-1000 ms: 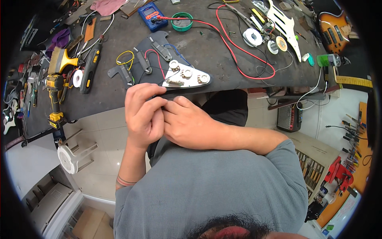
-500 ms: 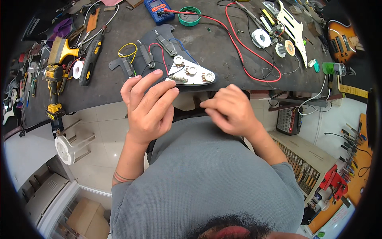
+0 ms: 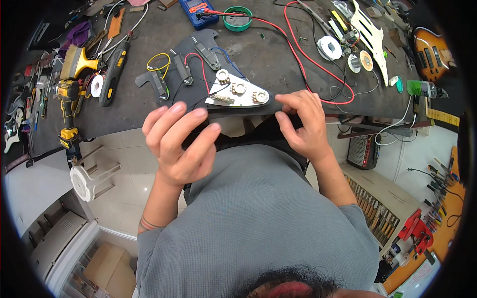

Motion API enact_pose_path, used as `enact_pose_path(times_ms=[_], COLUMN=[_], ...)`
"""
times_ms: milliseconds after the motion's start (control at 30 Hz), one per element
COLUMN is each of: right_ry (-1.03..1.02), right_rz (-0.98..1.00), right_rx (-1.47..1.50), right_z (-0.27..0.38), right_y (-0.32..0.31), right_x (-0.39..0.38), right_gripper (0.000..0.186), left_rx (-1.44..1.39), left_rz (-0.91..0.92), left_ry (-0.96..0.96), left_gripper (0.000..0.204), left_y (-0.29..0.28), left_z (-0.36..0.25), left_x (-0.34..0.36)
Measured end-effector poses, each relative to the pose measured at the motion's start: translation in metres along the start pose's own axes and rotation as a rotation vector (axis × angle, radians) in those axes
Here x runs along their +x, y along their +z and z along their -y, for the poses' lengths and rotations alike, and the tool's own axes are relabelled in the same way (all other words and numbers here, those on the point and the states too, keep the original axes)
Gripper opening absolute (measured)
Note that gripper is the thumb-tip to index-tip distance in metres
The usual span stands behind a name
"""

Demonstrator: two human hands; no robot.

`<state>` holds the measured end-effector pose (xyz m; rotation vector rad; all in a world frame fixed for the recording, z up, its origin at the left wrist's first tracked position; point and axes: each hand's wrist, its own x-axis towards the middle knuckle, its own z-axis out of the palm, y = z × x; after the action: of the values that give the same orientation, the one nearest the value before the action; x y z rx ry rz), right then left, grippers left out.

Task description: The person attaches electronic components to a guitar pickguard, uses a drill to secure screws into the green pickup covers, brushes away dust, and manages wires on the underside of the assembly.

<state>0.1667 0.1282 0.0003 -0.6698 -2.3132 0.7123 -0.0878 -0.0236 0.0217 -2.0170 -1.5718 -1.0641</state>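
A black guitar pickguard [image 3: 203, 42] lies face down near the bench's front edge. It carries several pickups [image 3: 183, 69], a silver shielding plate [image 3: 233, 99] with three potentiometers [image 3: 239, 88] and a switch, and red, yellow, blue and black wires. My left hand [image 3: 181, 144] is raised in front of its lower left side, fingers apart and slightly curled, with nothing in them. Close to the pickguard's right tip is my right hand [image 3: 305, 124], its thumb and forefinger apart and nothing visible between them. Whether its fingertips touch the pickguard cannot be made out.
Behind the pickguard are a blue multimeter [image 3: 198, 12] with red leads [image 3: 298, 59] and a green round dish [image 3: 237, 20]. A brush [image 3: 77, 62], a cordless drill [image 3: 67, 94] and a black-yellow tool [image 3: 114, 74] lie left. Solder spools [image 3: 329, 47] and a white pickguard [image 3: 370, 39] lie right.
My right hand has moved right and up toward the pickguard's tip, and its fingers have opened. My left hand has lowered slightly to the left, away from the silver plate.
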Motion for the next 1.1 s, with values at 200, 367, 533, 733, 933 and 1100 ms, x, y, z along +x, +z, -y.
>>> enact_pose_path(times_ms=[200,367,533,733,933,1100], right_ry=[0.07,0.079,0.041,0.009,-0.01,-0.015], right_rz=[0.034,0.146,0.188,0.249,0.232,0.219], right_rx=[-0.067,-0.137,-0.167,-0.156,-0.105,-0.083], right_z=[0.0,0.0,-0.003,-0.003,-0.003,-0.001], right_y=[0.01,0.016,0.019,0.023,0.027,0.033], right_x=[0.013,0.025,0.034,0.041,0.043,0.046], right_gripper=[0.054,0.066,0.067,0.059,0.054,0.055], left_rx=[0.047,0.077,0.085,-0.086,-0.187,-0.215], left_rz=[0.094,0.213,0.343,0.368,0.292,0.28], left_ry=[-0.308,-0.631,-0.722,-0.992,-1.02,-1.037], left_gripper=[0.043,0.059,0.063,0.06,0.057,0.058], left_y=[-0.016,-0.019,-0.022,-0.022,-0.018,-0.021], left_z=[0.014,0.016,0.016,0.012,0.017,0.029], left_x=[-0.04,-0.043,-0.035,-0.028,-0.032,-0.03])
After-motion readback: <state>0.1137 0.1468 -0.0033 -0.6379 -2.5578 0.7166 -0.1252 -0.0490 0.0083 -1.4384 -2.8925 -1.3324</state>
